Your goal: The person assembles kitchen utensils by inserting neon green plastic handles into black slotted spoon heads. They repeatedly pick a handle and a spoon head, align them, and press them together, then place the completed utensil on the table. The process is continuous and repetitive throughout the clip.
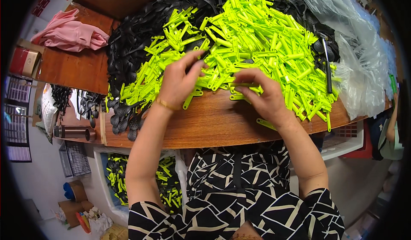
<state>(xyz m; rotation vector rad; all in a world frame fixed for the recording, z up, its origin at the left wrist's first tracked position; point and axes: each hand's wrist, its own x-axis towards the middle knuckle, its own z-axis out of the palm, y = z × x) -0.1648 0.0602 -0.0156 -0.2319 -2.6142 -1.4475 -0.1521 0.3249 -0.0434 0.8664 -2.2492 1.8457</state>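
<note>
Green strips (261,38) are lying heaped on table (201,126), around both hands' fingertips. Left hand (179,85) is holding thumb and index apart; right hand (267,97) is curling over strips, pinch unclear.

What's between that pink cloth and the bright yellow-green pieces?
In the head view, a heap of black pieces lies between the pink cloth and the yellow-green pieces.

Clock centred between left hand (177,83), right hand (271,98). Strip pile (261,34) on table (205,126), 12 to 1; spoon-like parts (128,38) behind, round to 10. Cloth (70,32) beyond parts, 10. Tool (328,68), then plastic sheet (361,73), toward 3. Bin (99,165) below table edge, 7, more strips (173,193) inside.
</note>
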